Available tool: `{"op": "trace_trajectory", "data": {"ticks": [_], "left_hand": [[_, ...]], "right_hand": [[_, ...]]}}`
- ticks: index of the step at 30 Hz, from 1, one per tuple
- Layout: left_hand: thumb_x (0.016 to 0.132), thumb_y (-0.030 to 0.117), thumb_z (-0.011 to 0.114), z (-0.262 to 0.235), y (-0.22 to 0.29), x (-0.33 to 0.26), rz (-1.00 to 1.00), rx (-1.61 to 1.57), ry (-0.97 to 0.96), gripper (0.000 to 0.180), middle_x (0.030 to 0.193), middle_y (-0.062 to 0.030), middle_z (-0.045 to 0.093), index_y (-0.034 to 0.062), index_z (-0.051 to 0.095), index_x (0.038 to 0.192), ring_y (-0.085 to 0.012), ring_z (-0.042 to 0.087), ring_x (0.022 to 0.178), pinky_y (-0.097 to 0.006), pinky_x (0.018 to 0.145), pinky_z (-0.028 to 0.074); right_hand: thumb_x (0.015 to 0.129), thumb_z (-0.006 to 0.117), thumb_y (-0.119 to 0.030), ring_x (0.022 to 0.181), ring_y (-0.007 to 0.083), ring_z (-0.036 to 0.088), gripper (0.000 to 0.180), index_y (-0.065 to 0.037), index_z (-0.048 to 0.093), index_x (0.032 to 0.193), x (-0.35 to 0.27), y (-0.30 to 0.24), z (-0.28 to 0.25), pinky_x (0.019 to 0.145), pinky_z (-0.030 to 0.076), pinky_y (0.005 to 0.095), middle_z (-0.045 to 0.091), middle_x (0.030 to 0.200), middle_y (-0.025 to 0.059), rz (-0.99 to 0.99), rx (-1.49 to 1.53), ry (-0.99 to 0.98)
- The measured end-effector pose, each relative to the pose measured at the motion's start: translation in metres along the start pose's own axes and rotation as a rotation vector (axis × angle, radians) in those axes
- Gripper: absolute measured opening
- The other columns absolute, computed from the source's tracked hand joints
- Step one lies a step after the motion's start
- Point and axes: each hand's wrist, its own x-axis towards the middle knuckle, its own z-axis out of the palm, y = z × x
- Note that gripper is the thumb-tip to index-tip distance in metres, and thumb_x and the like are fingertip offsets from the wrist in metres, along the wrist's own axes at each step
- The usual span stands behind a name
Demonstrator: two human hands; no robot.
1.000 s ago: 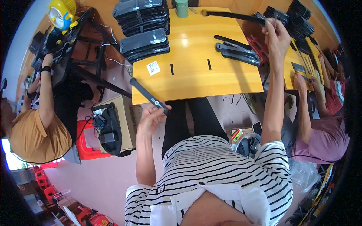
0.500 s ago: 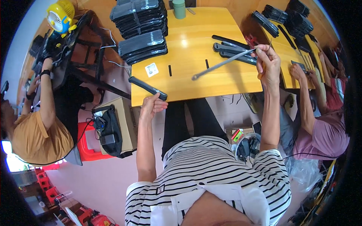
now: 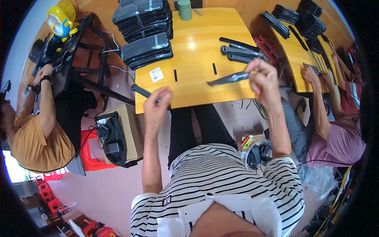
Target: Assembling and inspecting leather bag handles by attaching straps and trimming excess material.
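My right hand (image 3: 263,81) is closed on one end of a dark flat strap (image 3: 229,79) with pale marks. The strap is held above the table's front half, its free end toward the left and blurred by motion. My left hand (image 3: 157,108) is over another black strap (image 3: 141,90), which lies slantwise across the table's front left corner. That hand covers part of this strap and its fingers are smeared, so whether they grip it cannot be told. Several black straps (image 3: 239,51) lie in a loose group beyond my right hand.
Tall stacks of flat black straps (image 3: 146,48) stand at the yellow table's (image 3: 197,93) back left, near a white label (image 3: 156,75). A green canister (image 3: 184,10) is at the back. People work at tables on both sides. Below are a cardboard box (image 3: 132,134) and a red stool (image 3: 89,158).
My left hand has lifted from the strap end and shifted up over its middle. My right hand has moved slightly left and lower. The strap it holds now shows a broader, marked face.
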Motion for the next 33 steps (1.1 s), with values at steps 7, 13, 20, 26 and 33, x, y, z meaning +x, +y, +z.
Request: {"op": "trace_trajectory", "data": {"ticks": [7, 13, 20, 26, 33], "left_hand": [[0.076, 0.014, 0.067, 0.054, 0.033, 0.004, 0.009, -0.067, -0.604, 0.03, 0.074, -0.003, 0.057, -0.0025, 0.056, 0.098, -0.0094, 0.054, 0.074, -0.024, 0.07, 0.044], [0.081, 0.012, 0.061, 0.022, -0.008, 0.006, -0.216, -0.174, -0.711, 0.016, 0.071, 0.0007, 0.053, -0.0013, 0.057, 0.088, -0.0061, 0.05, 0.065, -0.02, 0.06, 0.041], [0.081, 0.01, 0.06, -0.013, -0.044, 0.021, -0.432, -0.121, -0.575, 0.009, 0.07, -0.001, 0.058, 0.0016, 0.061, 0.082, -0.0094, 0.057, 0.062, -0.02, 0.058, 0.047], [0.082, 0.012, 0.061, -0.003, -0.062, 0.064, -0.439, -0.098, -0.296, 0.01, 0.064, -0.0024, 0.058, 0.0032, 0.06, 0.079, -0.0085, 0.057, 0.055, -0.02, 0.05, 0.047], [0.078, 0.011, 0.064, 0.025, -0.097, 0.124, -0.357, -0.21, -0.163, 0.014, 0.057, -0.0018, 0.054, 0.0018, 0.058, 0.07, -0.0077, 0.049, 0.047, -0.02, 0.043, 0.039]], "right_hand": [[0.069, 0.053, 0.003, 0.039, 0.0005, 0.034, 0.01, 0.001, 0.056, 0.078, -0.006, 0.013, 0.031, 0.035, 0.024, 0.0157, 0.051, 0.063, -0.0002, 0.172, -0.037, -0.234], [0.07, 0.056, 0.003, 0.041, -0.0006, 0.036, 0.01, 0.001, 0.059, 0.08, -0.01, 0.046, 0.0, 0.037, 0.027, 0.0154, 0.053, 0.063, -0.0008, 0.279, -0.179, -0.139], [0.068, 0.062, 0.002, 0.04, 0.0023, 0.038, 0.016, 0.002, 0.063, 0.084, -0.008, 0.097, -0.011, 0.035, 0.026, 0.0176, 0.053, 0.057, -0.0002, 0.498, -0.256, -0.13], [0.071, 0.063, -0.003, 0.041, 0.0055, 0.04, 0.004, 0.0, 0.063, 0.074, 0.026, 0.124, 0.003, 0.037, 0.029, 0.0212, 0.054, 0.056, 0.0006, 0.501, -0.103, -0.019], [0.074, 0.062, -0.004, 0.042, 0.0064, 0.042, 0.007, -0.002, 0.06, 0.068, 0.096, 0.18, 0.002, 0.038, 0.029, 0.0221, 0.051, 0.052, 0.0003, 0.28, -0.486, 0.25]]}}
